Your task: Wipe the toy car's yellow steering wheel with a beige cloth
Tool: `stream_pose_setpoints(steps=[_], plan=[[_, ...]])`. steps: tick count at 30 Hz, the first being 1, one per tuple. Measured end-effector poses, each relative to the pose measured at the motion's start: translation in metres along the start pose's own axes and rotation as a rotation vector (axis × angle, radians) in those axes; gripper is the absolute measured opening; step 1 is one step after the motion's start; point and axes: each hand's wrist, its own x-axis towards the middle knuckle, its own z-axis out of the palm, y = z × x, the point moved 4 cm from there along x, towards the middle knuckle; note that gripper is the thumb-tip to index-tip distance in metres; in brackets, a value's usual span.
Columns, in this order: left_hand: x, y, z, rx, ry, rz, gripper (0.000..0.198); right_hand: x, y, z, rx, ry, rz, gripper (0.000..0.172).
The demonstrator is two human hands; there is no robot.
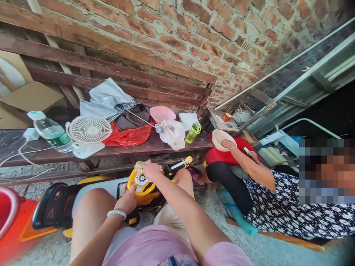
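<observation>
A toy ride-on vehicle with a yellow steering wheel stands between my knees. My left hand, with a pale bead bracelet at the wrist, is closed around the wheel's near left rim. My right hand presses a crumpled beige cloth against the wheel's far side; its fingertips are partly hidden. To the right of that hand, a black and yellow bar-shaped part sticks out. The vehicle's black seat back shows at the left.
A dark wooden bench along the brick wall bears a water bottle, a white fan, a silver umbrella, a pink bowl and a green bottle. Rightward, another person's hand reaches into a white bowl. A red tub stands left.
</observation>
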Motion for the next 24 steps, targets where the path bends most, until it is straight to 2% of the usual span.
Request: stream_pose_setpoints(steps=[3,9,12,15,18,21,22,24], plan=[[-0.001,0.001,-0.001,0.063,-0.061,-0.04,0.051,-0.012,0.014,0.003,0.048,0.0,0.086,0.052],[-0.004,0.01,-0.011,0.071,-0.028,-0.02,0.051,-0.059,0.032,0.033,0.102,-0.002,0.208,0.066],[-0.005,0.012,-0.012,0.073,-0.03,-0.001,0.048,-0.087,0.03,0.049,0.114,-0.004,0.23,0.069],[-0.005,0.013,-0.012,0.071,-0.026,-0.003,0.048,-0.112,0.02,0.061,0.1,-0.016,0.237,0.065],[-0.005,0.015,-0.013,0.085,-0.013,-0.007,0.051,-0.13,0.001,0.074,0.05,-0.095,0.152,0.053],[-0.006,0.015,-0.012,0.086,-0.027,-0.015,0.05,-0.138,-0.023,0.086,0.015,-0.215,-0.08,0.041],[-0.006,0.015,-0.013,0.078,-0.022,-0.011,0.049,-0.139,-0.029,0.086,0.018,-0.215,-0.13,0.04],[-0.007,0.014,-0.014,0.065,0.012,0.021,0.048,-0.138,-0.035,0.079,0.028,-0.155,-0.137,0.044]])
